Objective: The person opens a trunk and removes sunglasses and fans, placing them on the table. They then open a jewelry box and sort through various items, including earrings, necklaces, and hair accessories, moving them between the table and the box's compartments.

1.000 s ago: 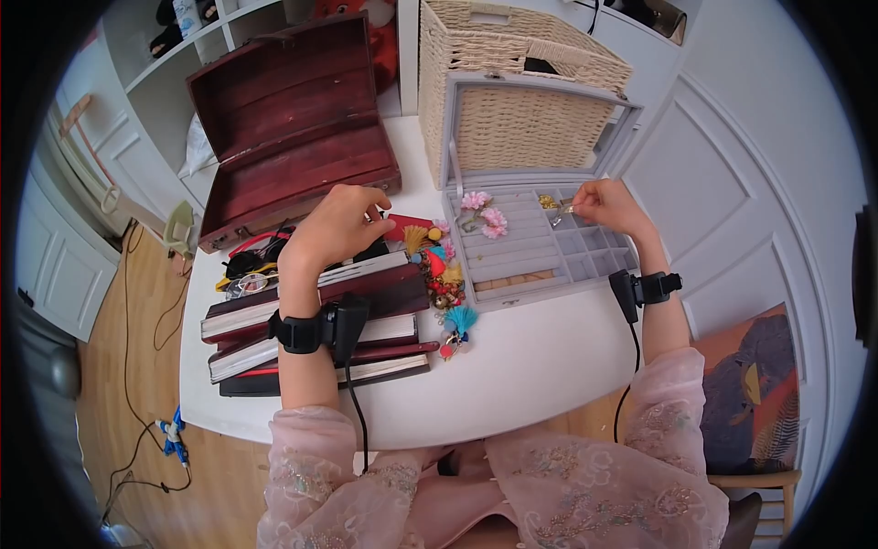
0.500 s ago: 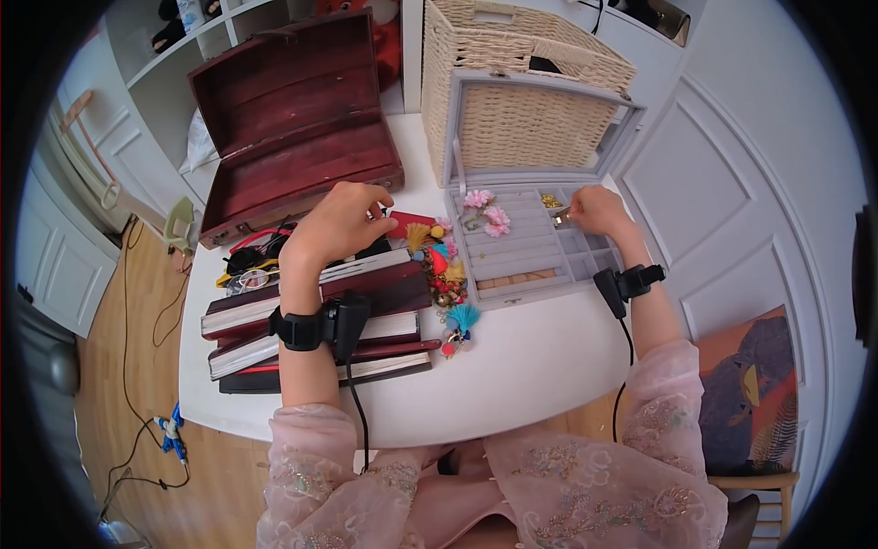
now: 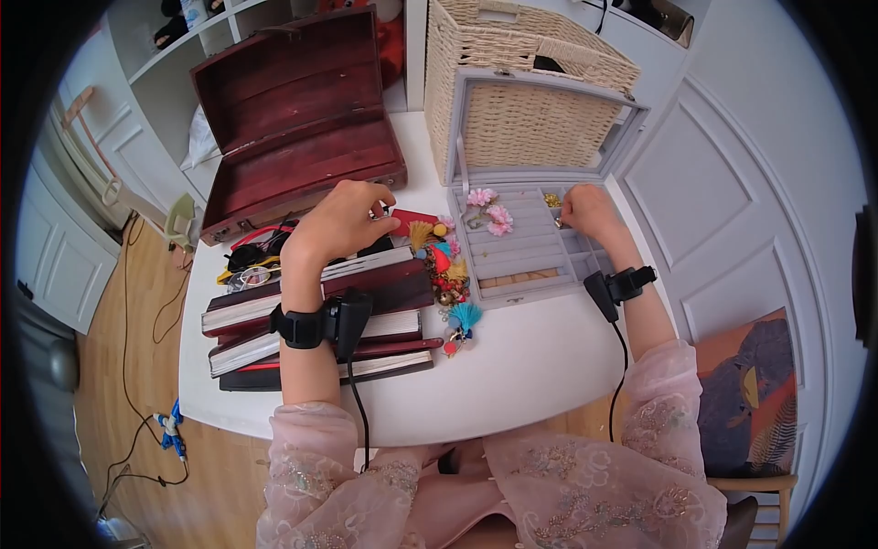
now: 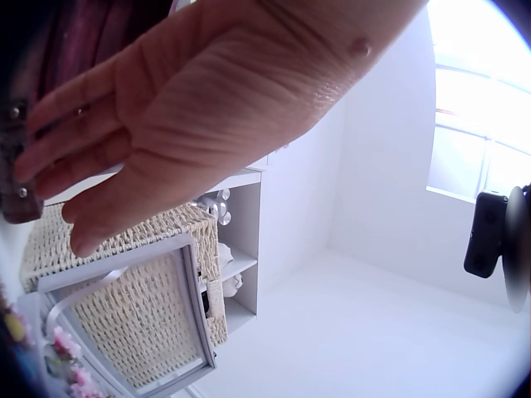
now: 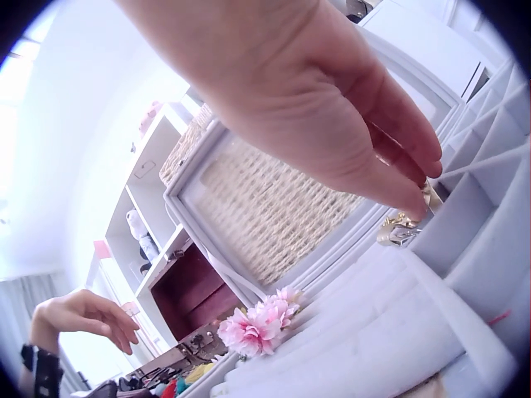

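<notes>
My right hand [image 3: 590, 212] is at the small compartments of a grey jewelry box [image 3: 512, 297], thumb and fingers pinching a small gold-coloured jewelry piece [image 5: 431, 199]. Most of that piece is hidden by the fingertips. Just beside it, gold jewelry [image 3: 551, 199] lies in a compartment at the back. Pink flower ornaments [image 3: 499, 220] rest on the padded rolls of the box. Over the books and accessories hovers my left hand [image 3: 343, 220], its fingers loosely bent and holding nothing; the left wrist view shows the bare palm.
An open dark red case [image 3: 302, 174] stands at the back left, and a woven basket [image 3: 540, 119] is behind the raised glass lid. Stacked books [image 3: 384, 284] lie at the front left. Tassels and beads [image 3: 445, 274] are heaped between books and box.
My right hand has lowered and shifted slightly left with the small jewelry piece, which the fingers now mostly cover. The left hand keeps its place above the books.
</notes>
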